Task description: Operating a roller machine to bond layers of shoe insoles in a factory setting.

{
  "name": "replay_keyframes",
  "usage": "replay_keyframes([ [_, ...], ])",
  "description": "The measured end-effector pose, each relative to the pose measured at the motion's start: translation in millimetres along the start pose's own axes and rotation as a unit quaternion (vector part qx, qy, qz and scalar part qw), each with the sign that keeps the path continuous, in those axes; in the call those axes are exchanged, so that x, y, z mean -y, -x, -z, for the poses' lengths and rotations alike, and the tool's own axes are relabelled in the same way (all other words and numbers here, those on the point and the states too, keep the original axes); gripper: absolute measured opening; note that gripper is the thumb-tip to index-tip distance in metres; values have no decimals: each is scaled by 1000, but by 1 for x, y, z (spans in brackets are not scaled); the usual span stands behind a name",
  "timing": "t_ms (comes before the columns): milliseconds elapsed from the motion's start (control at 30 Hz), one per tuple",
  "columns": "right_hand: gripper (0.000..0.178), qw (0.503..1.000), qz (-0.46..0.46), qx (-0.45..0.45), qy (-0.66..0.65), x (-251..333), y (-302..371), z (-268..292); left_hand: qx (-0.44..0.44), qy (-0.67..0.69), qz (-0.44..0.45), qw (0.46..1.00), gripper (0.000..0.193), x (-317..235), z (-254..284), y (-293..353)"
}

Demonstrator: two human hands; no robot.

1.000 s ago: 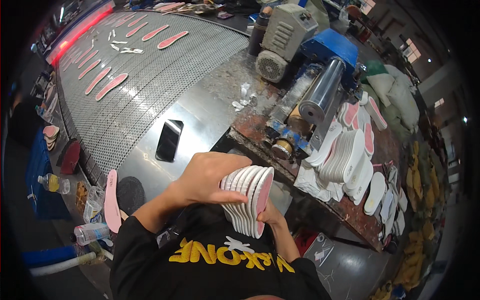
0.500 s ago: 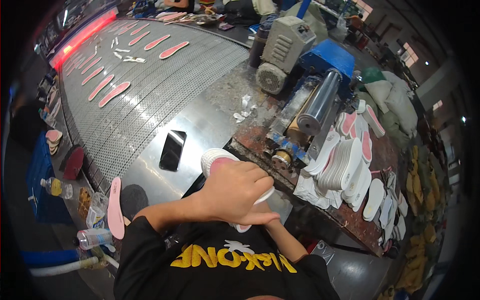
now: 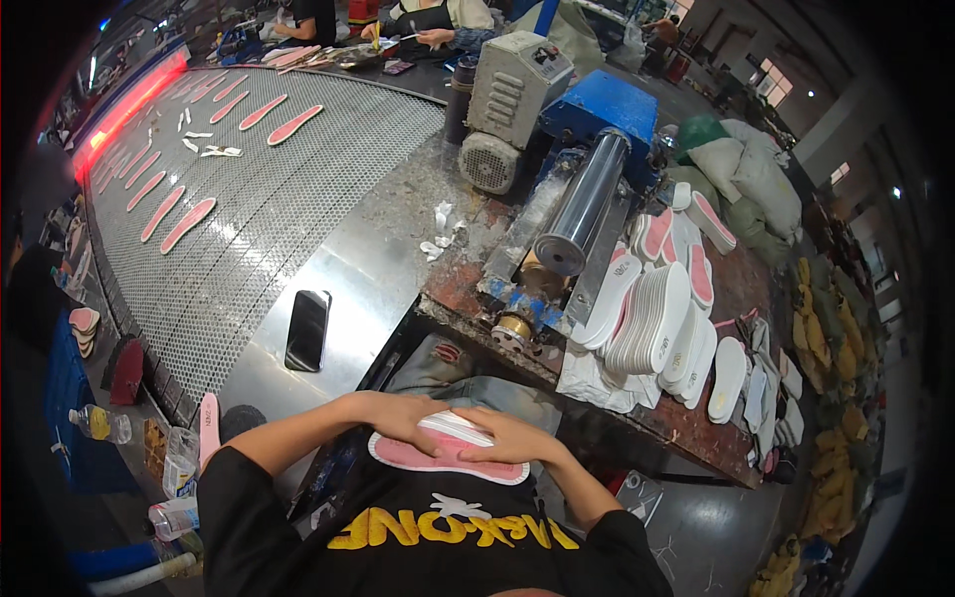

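Note:
A stack of pink insoles with white edges (image 3: 438, 460) lies crosswise close against the front of my black shirt. The top insole's pink face is up, and several white edges show along the far side. My left hand (image 3: 406, 420) grips the stack's left half, with its thumb across the pink face. On the right half, my right hand (image 3: 507, 438) holds it in the same way. The fingertips of both hands are partly hidden behind the stack.
A metal mesh conveyor (image 3: 288, 164) carries several pink insoles. A dark phone (image 3: 308, 330) lies on its metal end plate. To the right stands a roller machine (image 3: 587, 204), with piled white insoles (image 3: 647, 318) on the worn table. Bottles (image 3: 99, 425) stand at left; co-workers sit at the far side.
My hands have come down toward my body and apart, from overlapping to gripping the stack side by side. The stack's pink face now shows. The view has shifted slightly.

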State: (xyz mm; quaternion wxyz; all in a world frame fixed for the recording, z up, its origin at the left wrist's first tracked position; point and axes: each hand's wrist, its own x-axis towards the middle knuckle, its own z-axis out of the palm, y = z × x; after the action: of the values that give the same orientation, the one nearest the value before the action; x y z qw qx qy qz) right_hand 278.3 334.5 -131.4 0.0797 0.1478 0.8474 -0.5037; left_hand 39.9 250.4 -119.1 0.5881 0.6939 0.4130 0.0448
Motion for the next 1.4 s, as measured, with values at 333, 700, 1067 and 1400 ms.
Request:
replay_keyframes([
  [333, 55, 891, 134, -134, -414, -55, 2, -19, -148, 88, 41, 984, 83, 34, -32, 10],
  [700, 62, 943, 289, -88, -135, 37, 24, 4, -137, 82, -28, 987, 84, 39, -30, 8],
  [1067, 62, 811, -153, 151, -544, 3, 53, 29, -206, -463, -190, 841, 70, -155, 7, 65],
  [1400, 82, 932, 168, -186, -261, 178, 84, 179, -591, -687, -172, 386, 66, -216, 118, 93],
])
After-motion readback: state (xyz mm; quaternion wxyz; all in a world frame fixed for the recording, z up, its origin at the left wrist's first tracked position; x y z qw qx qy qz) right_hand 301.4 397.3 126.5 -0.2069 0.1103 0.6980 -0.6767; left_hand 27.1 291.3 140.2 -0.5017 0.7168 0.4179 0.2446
